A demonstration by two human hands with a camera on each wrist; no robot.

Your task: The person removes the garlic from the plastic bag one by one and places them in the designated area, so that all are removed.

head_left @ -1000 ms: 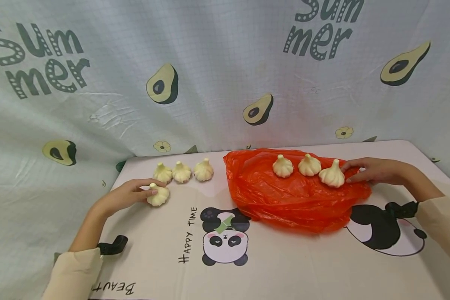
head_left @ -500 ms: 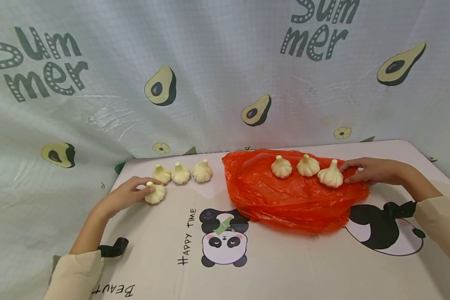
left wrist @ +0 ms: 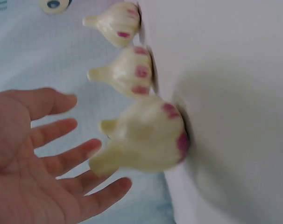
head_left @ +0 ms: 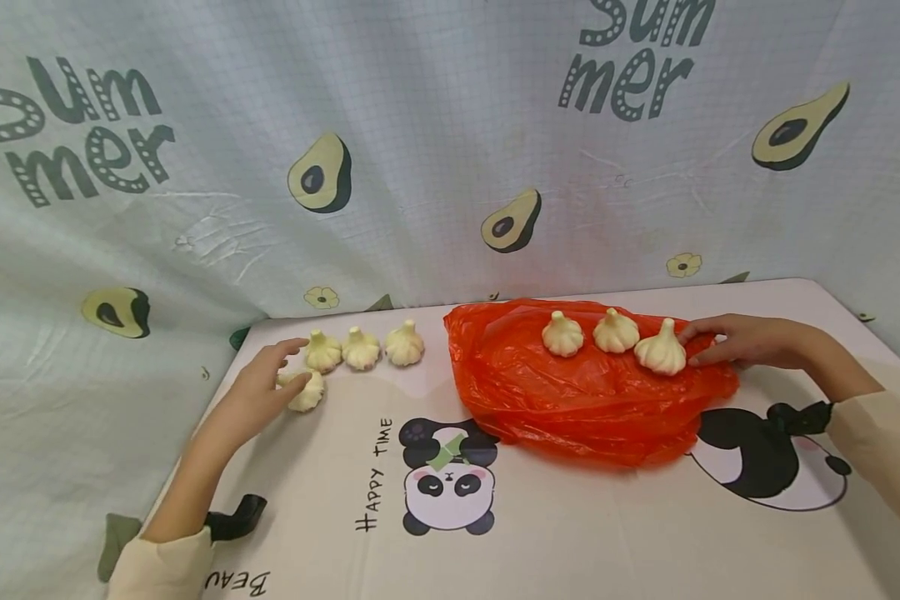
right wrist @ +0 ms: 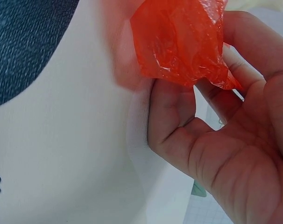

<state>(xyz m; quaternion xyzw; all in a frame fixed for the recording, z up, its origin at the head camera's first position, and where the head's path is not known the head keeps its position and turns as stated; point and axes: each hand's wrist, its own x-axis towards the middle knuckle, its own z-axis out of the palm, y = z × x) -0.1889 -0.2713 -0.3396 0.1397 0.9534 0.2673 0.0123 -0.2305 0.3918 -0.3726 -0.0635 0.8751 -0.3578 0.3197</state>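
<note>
Left of centre, the left hand [head_left: 251,400] spreads its fingers, just beside 1 garlic bulb [head_left: 311,393]; 3 more bulbs [head_left: 362,350] sit beyond. At right, the right hand [head_left: 757,342] reaches 1 bag-top bulb [head_left: 660,352]; whether it grips, I cannot tell.

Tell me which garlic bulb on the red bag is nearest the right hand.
It's the rightmost bulb of the three on the red bag, right by the right hand's fingertips; the other two sit farther left.

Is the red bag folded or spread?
Spread out, though wrinkled: in the head view, the red plastic bag lies across the table under garlic bulbs.
</note>
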